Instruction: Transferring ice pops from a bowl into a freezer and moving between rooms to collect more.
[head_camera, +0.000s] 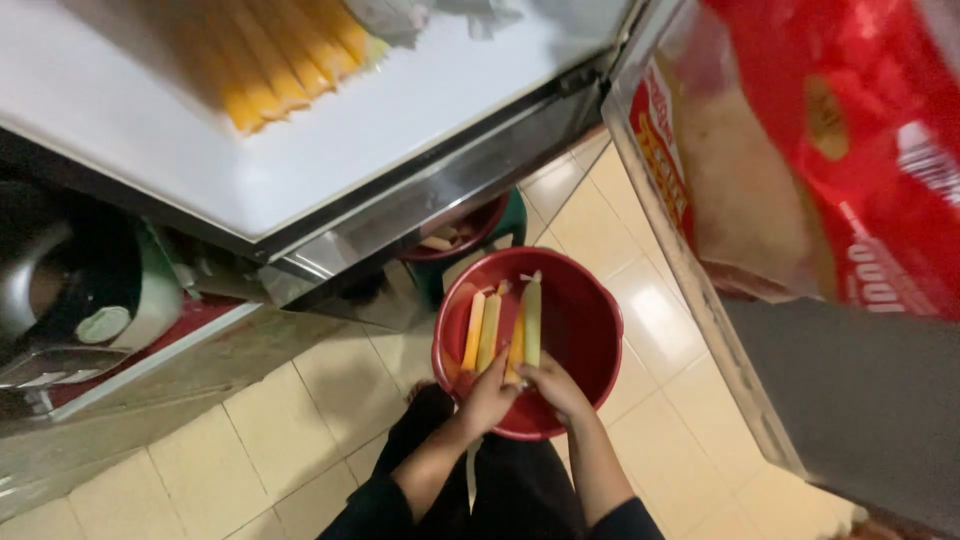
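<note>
Ice pops gripped upright by both hands, left and right, fingers closed, over red bowl; more lie upper left.

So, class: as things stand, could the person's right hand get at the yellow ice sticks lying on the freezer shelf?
Probably yes. The right hand is down at the red bucket, gripping sticks, but the yellow ice sticks lie uncovered on the open freezer shelf, with nothing between; it would need freeing first.
</note>
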